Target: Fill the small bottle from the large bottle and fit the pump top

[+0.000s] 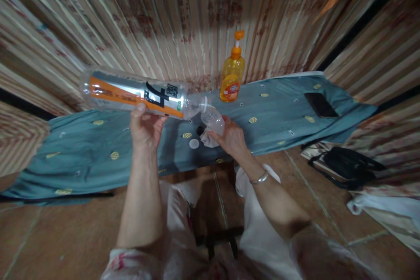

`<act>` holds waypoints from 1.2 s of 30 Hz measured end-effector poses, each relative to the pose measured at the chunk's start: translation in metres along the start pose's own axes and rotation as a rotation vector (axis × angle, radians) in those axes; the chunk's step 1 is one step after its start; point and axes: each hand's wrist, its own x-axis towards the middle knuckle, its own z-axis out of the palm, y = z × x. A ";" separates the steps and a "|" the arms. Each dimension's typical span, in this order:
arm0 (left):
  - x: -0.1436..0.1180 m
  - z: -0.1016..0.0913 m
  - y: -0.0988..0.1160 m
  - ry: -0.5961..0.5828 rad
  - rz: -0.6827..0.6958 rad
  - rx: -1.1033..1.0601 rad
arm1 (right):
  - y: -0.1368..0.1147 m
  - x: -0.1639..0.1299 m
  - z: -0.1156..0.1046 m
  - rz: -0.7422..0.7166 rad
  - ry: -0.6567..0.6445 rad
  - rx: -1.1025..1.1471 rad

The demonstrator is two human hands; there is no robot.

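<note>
My left hand [146,129] is wrapped round a large clear plastic bottle [131,95] with an orange and silver label, held nearly level above the table. Its neck points right and meets the mouth of a small clear bottle [212,116], which tilts down to the right. My right hand [231,138] grips this small bottle near its base. A crumpled pale tissue [208,139] is by the right fingers; whether they hold it too I cannot tell. Below lie a white cap [194,144] and a dark cap [200,130].
An orange pump bottle [232,76] stands at the table's back edge. On the right of the teal patterned tablecloth [272,113] lies a dark phone [320,105]. A black bag [348,166] is beyond the front right edge, and a pleated curtain [147,22] hangs behind.
</note>
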 end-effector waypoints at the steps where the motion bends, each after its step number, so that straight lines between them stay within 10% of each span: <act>1: 0.000 0.000 0.000 0.003 0.004 -0.002 | 0.001 0.000 0.001 -0.004 0.007 0.002; 36: 0.002 -0.001 0.002 -0.014 -0.002 -0.001 | 0.004 -0.001 0.004 -0.028 0.018 -0.005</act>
